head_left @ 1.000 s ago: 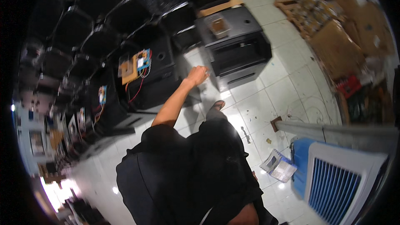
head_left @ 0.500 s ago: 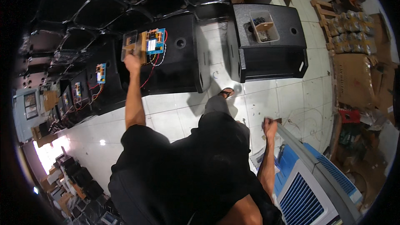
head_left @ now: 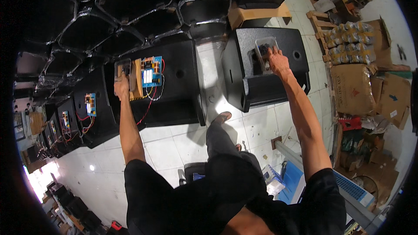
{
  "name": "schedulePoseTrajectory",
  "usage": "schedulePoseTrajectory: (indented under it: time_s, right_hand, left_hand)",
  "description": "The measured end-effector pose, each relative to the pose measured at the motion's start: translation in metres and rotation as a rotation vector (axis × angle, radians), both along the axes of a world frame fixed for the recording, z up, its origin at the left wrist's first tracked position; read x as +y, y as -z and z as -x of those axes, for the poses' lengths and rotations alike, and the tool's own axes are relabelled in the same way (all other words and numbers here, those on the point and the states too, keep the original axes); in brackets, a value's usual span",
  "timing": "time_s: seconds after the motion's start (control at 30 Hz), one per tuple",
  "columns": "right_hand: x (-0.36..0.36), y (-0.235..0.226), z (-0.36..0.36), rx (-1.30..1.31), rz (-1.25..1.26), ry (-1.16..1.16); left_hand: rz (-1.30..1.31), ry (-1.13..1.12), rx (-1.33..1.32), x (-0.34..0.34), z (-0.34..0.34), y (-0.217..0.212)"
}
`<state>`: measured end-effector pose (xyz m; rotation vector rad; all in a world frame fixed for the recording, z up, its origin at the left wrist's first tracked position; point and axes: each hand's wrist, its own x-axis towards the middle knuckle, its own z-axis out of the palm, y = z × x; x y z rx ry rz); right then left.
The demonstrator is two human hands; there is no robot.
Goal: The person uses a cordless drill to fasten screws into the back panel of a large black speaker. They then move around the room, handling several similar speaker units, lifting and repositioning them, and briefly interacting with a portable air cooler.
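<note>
We stand over a row of black, rough-coated speaker cabinets on a white tiled floor (head_left: 174, 148), both arms stretched out. Our left hand (head_left: 121, 88) rests on a small clear plastic container (head_left: 123, 67) lying on the nearest cabinet (head_left: 174, 91), beside a tan board carrying a blue circuit board (head_left: 151, 71) with red and black wires; whether the fingers clasp it we cannot tell. Our right hand (head_left: 278, 61) reaches, fingers curled, into a clear plastic tray (head_left: 264, 48) of small dark parts on the separate cabinet (head_left: 265, 67) to the right. We judge this a fetching step; next comes a careful pinch of one small piece.
</note>
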<state>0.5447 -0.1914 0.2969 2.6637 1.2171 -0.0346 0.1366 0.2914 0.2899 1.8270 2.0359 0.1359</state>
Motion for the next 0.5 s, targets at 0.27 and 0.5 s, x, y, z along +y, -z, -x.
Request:
schedulePoseTrajectory:
  time_s: [0.27, 0.5]
  right_hand:
    - [0.005, 0.011, -0.025, -0.075, 0.188, -0.166]
    - [-0.106, -0.045, 0.082, 0.05, 0.094, -0.022]
  left_hand:
    - [-0.098, -0.08, 0.124, 0.009, -0.018, -0.002]
    - [-0.021, 0.257, 0.061, 0.049, -0.026, 0.023]
